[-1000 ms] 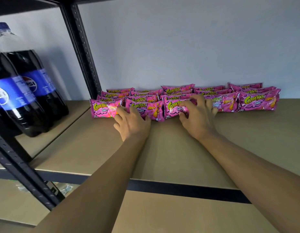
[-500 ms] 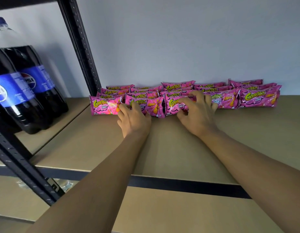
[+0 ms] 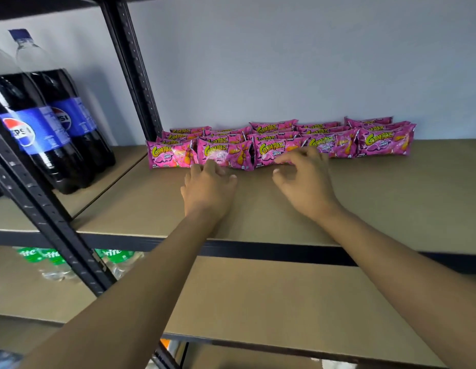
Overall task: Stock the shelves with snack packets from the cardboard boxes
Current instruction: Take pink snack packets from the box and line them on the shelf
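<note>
Glossy pink foil snack packets [image 3: 383, 141] are lying in rows mid-frame on the tan shelf board [image 3: 391, 203], and we are hovering our left hand [image 3: 208, 194] and right hand [image 3: 304, 186] at the front row, fingers loosely curled, gripping nothing, risking a stray brush knocking slippery packets askew.

- Pink snack packets [image 3: 279, 145] lie in rows at the far side of the shelf [image 3: 391, 198].
- Left hand [image 3: 208, 191] and right hand [image 3: 304, 182], fingers loose, at the front row.
- Cola bottles [image 3: 58, 123] stand left.
</note>
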The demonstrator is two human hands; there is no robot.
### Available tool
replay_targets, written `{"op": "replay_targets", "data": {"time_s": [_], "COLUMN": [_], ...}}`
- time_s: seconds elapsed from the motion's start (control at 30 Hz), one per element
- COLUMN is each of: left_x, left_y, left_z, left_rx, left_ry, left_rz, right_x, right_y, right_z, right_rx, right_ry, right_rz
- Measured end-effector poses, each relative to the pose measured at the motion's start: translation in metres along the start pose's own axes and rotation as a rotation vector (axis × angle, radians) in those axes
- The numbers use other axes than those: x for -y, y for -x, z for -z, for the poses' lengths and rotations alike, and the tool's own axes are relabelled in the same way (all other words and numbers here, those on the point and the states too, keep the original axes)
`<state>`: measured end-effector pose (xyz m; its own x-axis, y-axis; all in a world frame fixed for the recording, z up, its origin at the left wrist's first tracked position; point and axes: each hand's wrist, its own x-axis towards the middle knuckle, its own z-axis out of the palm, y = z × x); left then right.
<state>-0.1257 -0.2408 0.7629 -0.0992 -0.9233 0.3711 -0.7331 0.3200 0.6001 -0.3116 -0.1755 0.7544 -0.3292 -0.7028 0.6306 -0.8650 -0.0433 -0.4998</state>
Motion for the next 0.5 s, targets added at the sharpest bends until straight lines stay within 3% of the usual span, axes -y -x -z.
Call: {"op": "replay_targets", "data": {"time_s": [0.13, 0.37, 0.5], "left_x": [0.002, 0.037, 0.093], "left_y": [0.048, 0.156, 0.208], "left_z": [0.029, 0.049, 0.019], "left_rx": [-0.029, -0.092, 0.093], "left_ry": [0.155, 0.251, 0.206], "left_rz": [-0.071, -0.347, -0.26], "right_x": [0.034, 0.07, 0.041], "right_y": [0.053, 0.166, 0.238], "right_z": [0.022, 0.028, -0.003], "right_rx": [0.025, 0.04, 0.264], "right_ry": [-0.286, -0.428, -0.384], "right_rz": [0.01, 0.213, 0.104]}}
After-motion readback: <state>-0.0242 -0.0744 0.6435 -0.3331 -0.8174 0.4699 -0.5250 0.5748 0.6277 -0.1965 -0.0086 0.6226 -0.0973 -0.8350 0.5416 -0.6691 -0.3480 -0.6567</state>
